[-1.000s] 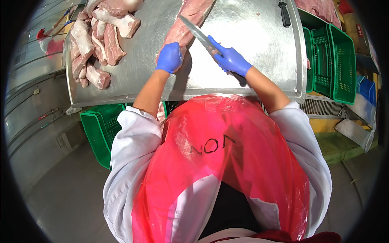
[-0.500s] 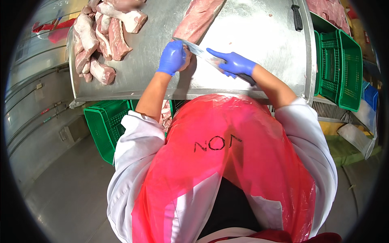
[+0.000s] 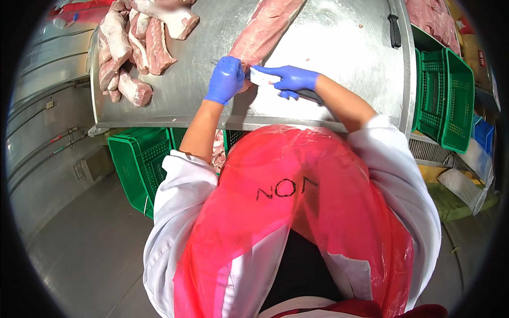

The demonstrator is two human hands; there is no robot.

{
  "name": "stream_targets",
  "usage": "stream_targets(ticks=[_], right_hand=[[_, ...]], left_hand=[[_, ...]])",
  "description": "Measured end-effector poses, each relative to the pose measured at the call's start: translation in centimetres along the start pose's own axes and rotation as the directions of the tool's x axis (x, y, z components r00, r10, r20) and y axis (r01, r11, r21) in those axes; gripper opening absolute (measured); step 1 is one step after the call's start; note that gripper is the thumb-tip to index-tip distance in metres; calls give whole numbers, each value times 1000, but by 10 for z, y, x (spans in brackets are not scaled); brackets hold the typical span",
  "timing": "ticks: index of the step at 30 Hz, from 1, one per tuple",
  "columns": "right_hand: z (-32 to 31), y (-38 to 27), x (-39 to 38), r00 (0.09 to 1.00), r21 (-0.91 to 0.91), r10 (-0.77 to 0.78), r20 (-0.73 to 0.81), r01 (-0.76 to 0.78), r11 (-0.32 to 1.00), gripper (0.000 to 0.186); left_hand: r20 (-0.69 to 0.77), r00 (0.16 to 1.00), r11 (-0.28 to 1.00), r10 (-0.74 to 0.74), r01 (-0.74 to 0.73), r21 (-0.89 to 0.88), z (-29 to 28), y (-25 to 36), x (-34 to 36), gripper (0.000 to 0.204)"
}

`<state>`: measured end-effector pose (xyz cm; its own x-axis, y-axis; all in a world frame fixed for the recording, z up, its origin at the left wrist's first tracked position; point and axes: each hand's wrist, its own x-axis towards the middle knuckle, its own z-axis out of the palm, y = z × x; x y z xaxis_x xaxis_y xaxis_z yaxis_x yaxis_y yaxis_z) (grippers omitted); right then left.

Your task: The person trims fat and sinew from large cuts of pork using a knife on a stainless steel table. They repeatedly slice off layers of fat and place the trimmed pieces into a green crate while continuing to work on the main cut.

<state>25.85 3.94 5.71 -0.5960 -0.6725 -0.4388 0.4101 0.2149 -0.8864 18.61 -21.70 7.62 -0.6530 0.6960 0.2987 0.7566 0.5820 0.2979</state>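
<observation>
Riskily, at upper centre, the left hand clenches the meat, the right hand grips the knife — a slip might cut the left.

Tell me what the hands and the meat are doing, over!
Left hand closed on near end of long meat. Right hand gripping knife, blade at that same end. Other knife lying apart, off right.
</observation>
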Motion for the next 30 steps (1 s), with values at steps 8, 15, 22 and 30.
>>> stream_targets(ticks=[8, 15, 22, 30], right_hand=[[19, 5, -44, 992, -329, 102, 78, -71, 942, 66], [16, 41, -171, 926, 131, 110, -360, -67, 989, 79], [35, 80, -212, 687, 319, 50, -725, 269, 909, 76], [111, 96, -280, 444, 316, 194, -875, 219, 923, 78]], left_hand=[[-172, 926, 939, -335, 313, -146, -98, 29, -47, 9], [363, 764, 831, -534, 393, 395, -120, -66, -205, 44], [335, 714, 785, -615, 515, 345, 41, 32, 106, 123], [482, 680, 816, -553, 558, 150, 72, -34, 144, 120]])
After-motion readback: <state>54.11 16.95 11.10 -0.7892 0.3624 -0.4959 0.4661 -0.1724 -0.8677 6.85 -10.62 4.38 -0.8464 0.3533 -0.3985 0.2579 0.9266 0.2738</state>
